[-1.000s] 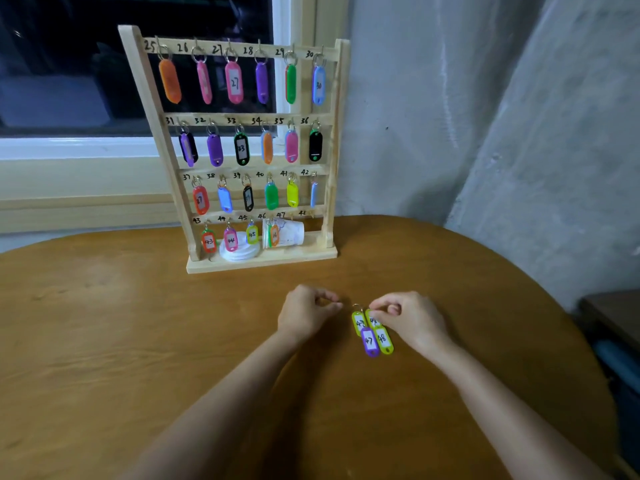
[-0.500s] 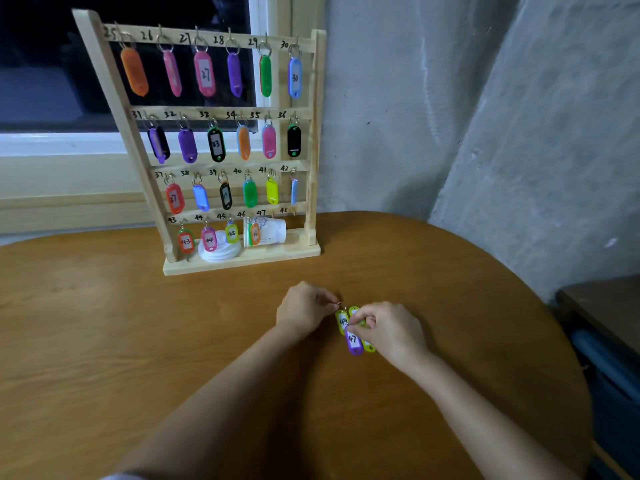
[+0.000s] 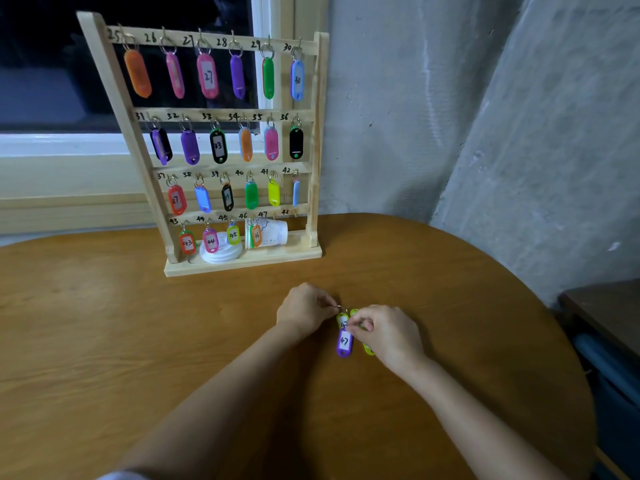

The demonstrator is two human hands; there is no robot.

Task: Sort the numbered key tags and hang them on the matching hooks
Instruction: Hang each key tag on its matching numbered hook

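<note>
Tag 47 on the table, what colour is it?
Tag 47 is purple; the head view shows it best.

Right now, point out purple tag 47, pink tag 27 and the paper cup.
purple tag 47 [image 3: 344, 342], head view, its white label.
pink tag 27 [image 3: 207, 76], head view, its white label.
paper cup [image 3: 274, 232], head view, side wall.

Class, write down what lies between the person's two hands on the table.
Head view: a bunch of key tags, the purple tag marked 47 and yellow-green tags, which the left hand and right hand both pinch.
</note>
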